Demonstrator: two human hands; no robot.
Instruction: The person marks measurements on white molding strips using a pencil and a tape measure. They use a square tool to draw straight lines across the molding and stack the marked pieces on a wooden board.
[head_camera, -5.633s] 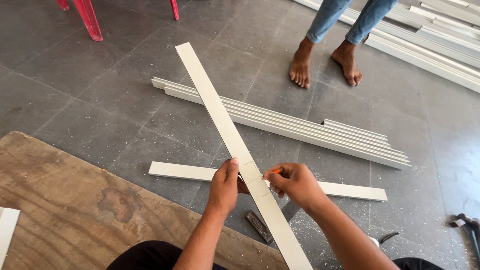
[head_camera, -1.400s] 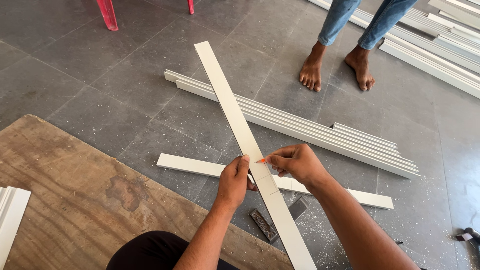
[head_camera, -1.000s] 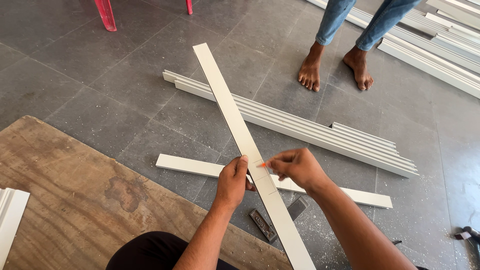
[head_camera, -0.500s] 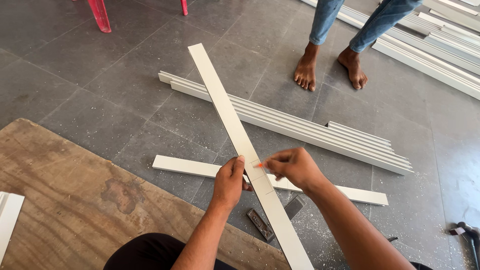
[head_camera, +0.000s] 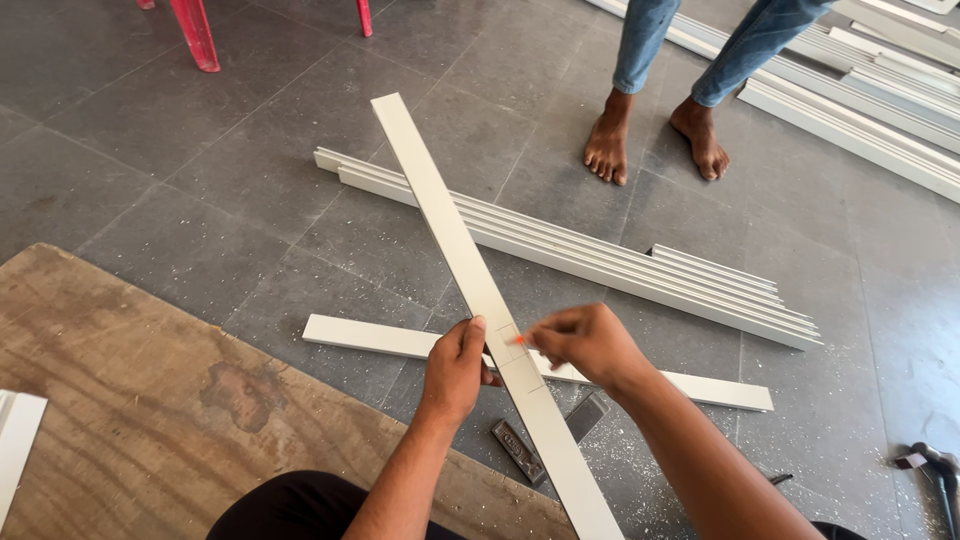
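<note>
A long white strip (head_camera: 440, 215) runs diagonally from the upper middle down to the bottom edge, raised above the floor. My left hand (head_camera: 455, 365) grips its left edge about halfway along. My right hand (head_camera: 583, 343) pinches a small orange pencil (head_camera: 517, 340) with its tip on the strip's face, where thin drawn lines show. A shorter white strip (head_camera: 365, 337) lies flat on the floor beneath, crossing under both hands.
A bundle of white strips (head_camera: 640, 265) lies on the grey tile floor beyond. A person's bare feet (head_camera: 650, 145) stand at the top. A plywood sheet (head_camera: 150, 400) is lower left, red chair legs (head_camera: 195, 35) upper left, a dark tool (head_camera: 520, 450) below the strip, a hammer (head_camera: 935, 470) at right.
The view has shifted slightly. My right hand has moved the pencil a little along the strip; my left hand keeps its grip at the same place.
</note>
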